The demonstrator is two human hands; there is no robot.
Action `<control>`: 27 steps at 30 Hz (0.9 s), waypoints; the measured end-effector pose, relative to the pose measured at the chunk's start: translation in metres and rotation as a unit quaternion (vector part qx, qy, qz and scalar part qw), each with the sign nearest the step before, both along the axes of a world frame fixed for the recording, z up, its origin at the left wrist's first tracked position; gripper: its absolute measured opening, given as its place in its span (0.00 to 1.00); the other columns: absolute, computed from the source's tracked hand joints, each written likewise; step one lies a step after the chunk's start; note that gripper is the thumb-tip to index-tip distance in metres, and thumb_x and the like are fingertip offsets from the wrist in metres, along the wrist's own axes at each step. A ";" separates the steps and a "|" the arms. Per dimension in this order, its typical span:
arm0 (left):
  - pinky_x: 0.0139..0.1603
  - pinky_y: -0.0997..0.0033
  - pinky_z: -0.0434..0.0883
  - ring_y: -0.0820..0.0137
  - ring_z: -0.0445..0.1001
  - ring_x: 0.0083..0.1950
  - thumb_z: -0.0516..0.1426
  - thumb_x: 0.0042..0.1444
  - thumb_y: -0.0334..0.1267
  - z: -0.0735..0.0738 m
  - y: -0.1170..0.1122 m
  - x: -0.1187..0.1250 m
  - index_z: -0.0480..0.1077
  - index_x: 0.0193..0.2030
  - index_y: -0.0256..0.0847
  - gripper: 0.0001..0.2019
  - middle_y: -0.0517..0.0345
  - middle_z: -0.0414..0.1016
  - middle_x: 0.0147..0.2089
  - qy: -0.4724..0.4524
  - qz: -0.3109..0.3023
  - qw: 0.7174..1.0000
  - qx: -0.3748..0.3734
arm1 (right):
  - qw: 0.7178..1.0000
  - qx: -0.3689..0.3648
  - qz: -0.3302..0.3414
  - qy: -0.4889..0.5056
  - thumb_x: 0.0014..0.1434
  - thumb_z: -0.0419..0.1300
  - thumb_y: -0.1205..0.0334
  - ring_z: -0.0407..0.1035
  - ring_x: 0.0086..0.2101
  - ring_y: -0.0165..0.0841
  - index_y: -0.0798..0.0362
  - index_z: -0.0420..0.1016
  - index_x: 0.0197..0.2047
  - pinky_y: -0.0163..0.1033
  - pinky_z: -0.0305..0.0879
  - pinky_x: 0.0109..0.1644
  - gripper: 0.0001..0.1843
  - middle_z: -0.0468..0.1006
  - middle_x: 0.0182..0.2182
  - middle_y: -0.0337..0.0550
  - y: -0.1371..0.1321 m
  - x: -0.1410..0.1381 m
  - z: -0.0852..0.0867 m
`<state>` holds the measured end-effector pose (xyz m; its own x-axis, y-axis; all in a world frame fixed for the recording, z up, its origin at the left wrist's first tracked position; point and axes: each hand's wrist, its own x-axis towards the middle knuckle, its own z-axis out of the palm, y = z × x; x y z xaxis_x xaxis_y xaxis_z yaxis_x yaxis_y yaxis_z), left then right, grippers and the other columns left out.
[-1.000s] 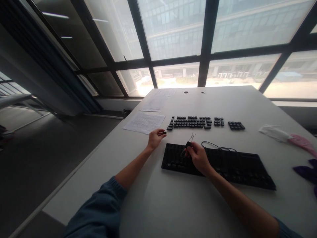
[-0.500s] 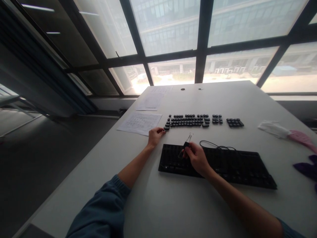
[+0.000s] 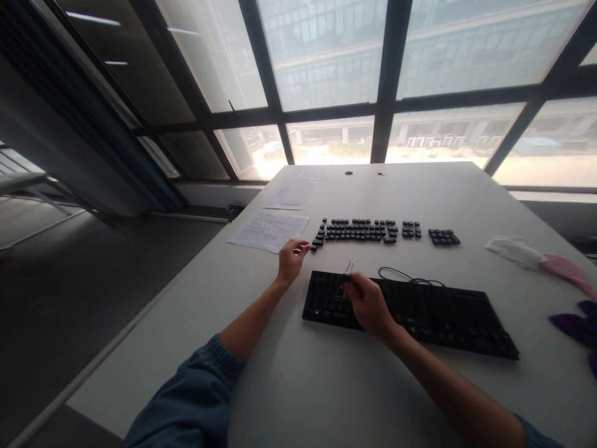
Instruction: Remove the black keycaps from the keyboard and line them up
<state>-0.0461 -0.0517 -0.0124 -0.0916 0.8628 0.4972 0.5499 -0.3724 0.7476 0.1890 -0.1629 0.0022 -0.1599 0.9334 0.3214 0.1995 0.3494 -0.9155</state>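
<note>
My left hand (image 3: 291,258) is beside the left end of the laid-out keycaps (image 3: 357,232), its thumb and forefinger slightly apart. Just off its fingertips lies a single keycap (image 3: 313,249) at the near left corner of the rows. My right hand (image 3: 368,302) grips a wire keycap puller (image 3: 346,279) by its dark body, the two thin prongs pointing up and away from me. Beneath that hand lies a black keyboard (image 3: 448,317), partly covered by the hand and forearm. Details of its key area are too dark to make out.
Printed sheets (image 3: 270,230) lie on the white table (image 3: 270,348) left of the keycaps. Further keycap groups (image 3: 444,237) sit to the right. A cable (image 3: 410,275) loops behind the keyboard. White and pink cloth (image 3: 517,251) and purple cloth (image 3: 576,326) lie at right.
My left hand has drawn slightly away from the keycap at the row's end, which stays on the table. My right hand has shifted a little left with the puller, its prongs lower.
</note>
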 end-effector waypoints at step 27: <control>0.47 0.63 0.70 0.64 0.69 0.45 0.66 0.54 0.41 0.013 -0.127 0.022 0.77 0.35 0.42 0.06 0.55 0.75 0.38 0.169 -0.186 0.966 -0.067 | 0.991 0.104 0.065 -0.057 0.65 0.55 0.66 0.68 0.31 0.33 0.52 0.71 0.35 0.37 0.64 0.37 0.06 0.74 0.31 0.41 -0.008 -0.023 -0.014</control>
<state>-0.0245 -0.1788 0.0007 0.3846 0.8634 0.3265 0.6177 -0.5036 0.6040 0.1660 -0.1707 -0.0123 -0.3202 0.8185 0.4770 0.2382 0.5568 -0.7957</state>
